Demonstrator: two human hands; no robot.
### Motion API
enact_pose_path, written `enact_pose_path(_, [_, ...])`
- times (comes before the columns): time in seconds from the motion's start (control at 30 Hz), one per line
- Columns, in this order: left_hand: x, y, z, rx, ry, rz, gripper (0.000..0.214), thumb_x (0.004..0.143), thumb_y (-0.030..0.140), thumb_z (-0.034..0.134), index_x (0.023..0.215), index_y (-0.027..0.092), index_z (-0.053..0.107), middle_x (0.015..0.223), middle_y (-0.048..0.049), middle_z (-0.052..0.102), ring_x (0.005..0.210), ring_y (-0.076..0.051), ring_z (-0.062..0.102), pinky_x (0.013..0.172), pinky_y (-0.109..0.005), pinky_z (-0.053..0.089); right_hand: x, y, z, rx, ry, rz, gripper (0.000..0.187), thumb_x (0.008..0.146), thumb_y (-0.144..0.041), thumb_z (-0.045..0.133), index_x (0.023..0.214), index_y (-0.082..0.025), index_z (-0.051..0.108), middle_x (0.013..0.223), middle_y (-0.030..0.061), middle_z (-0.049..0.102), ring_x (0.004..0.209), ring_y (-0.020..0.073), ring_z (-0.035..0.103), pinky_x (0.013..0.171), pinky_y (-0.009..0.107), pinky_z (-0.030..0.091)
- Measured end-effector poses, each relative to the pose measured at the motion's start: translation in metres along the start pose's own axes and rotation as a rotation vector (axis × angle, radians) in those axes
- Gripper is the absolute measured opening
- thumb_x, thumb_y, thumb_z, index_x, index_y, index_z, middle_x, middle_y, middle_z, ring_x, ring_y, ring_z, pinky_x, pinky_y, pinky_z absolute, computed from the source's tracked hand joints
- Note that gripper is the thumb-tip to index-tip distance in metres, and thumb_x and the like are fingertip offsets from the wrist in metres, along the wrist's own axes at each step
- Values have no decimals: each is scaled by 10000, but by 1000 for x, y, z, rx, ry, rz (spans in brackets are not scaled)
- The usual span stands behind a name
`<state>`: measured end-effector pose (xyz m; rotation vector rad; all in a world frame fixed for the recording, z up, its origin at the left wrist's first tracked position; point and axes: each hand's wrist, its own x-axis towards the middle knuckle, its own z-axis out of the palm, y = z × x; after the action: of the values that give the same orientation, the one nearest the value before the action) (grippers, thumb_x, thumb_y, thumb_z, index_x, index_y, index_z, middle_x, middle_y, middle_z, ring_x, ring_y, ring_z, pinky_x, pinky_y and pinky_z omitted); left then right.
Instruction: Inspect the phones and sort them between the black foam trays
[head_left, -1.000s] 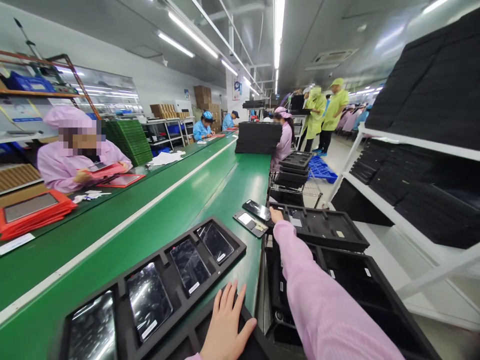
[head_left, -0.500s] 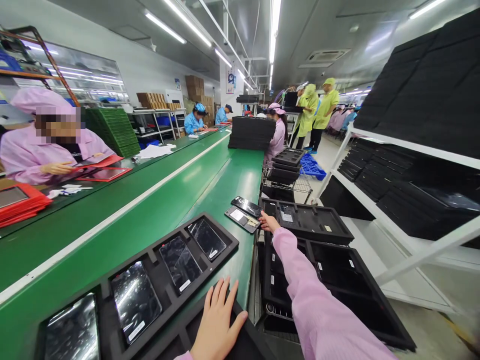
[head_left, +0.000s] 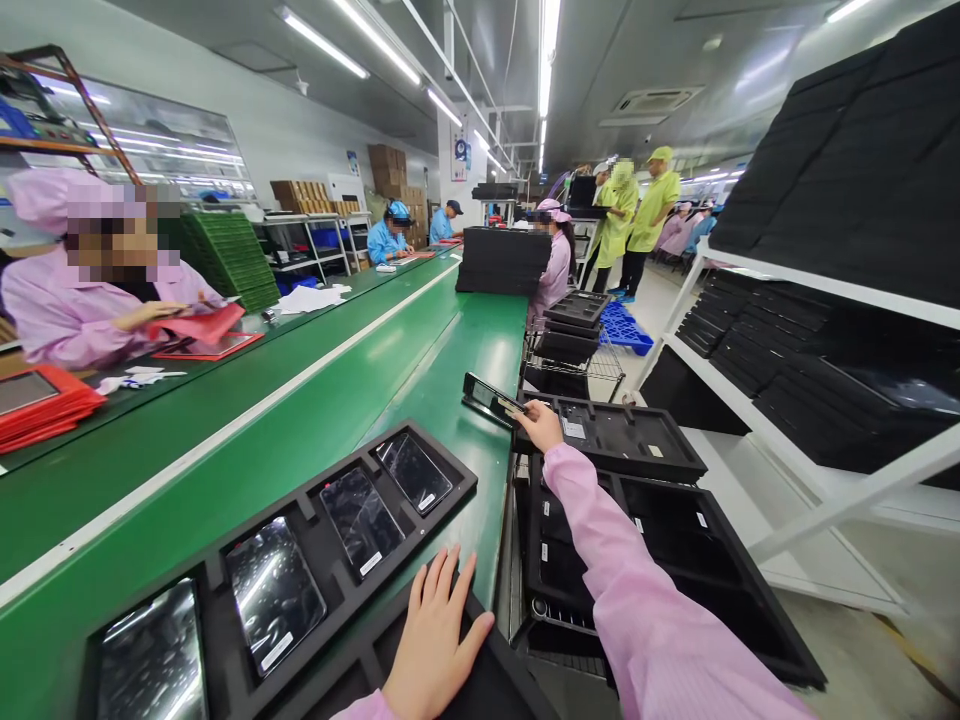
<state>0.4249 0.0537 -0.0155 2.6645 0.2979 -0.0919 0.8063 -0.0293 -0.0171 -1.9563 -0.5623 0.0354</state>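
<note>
Tray [head_left: 466, 489] holds four screens [head_left: 360, 520]; left hand [head_left: 433, 645] rests flat, open, just nearside. Right hand [head_left: 541, 427] beyond it grips a lifted screen [head_left: 484, 393].

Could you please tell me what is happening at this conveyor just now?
A person in pink sleeves works at the green conveyor belt. The right hand reaches out and grips dark screen panels, tilted up at the belt's edge beside a side tray. The left hand lies flat and open on a near tray. Beside it, a loaded tray holds a row of glossy panels. A co-worker sits across the belt.
</note>
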Motion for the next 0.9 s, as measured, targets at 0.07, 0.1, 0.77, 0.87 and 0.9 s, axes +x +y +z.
enact_pose_path(0.07, [0,0,0,-1,-2,3,589,968,486,398,1518,311,282,1610,-17,232,1492,-283,181,1214,-547,174,6,1,0,-63,53,-73,190,895,-308,665,1024,-169,650,1093,65,660,1061,213,611,989,457,475])
enact_pose_path(0.1, [0,0,0,-1,-3,3,590,968,485,398,1518,309,281,1610,-18,231,1492,-285,182,1213,-548,174,9,3,1,-93,68,-108,182,908,-312,646,1035,-181,654,1148,74,648,1119,222,586,1027,473,444])
enact_pose_path(0.77, [0,-9,16,103,150,75,544,982,426,409,1506,320,305,1574,-31,330,1457,-276,292,1160,-560,317,9,36,23,-121,126,-280,314,915,-392,623,1158,-193,644,1299,99,587,1227,257,532,1073,511,405])
enact_pose_path(0.87, [0,-10,16,122,166,82,541,979,427,421,1497,298,333,1561,-51,358,1448,-285,309,1150,-562,328,22,29,29,-66,192,-53,349,950,-373,578,1237,-174,570,1285,102,567,1127,241,583,955,474,501])
enact_pose_path(0.9, [-1,-10,16,127,163,79,540,978,424,425,1493,289,343,1558,-57,364,1447,-288,311,1150,-563,325,27,28,32,-46,174,25,345,949,-368,583,1227,-165,572,1240,97,587,1070,227,607,909,447,529])
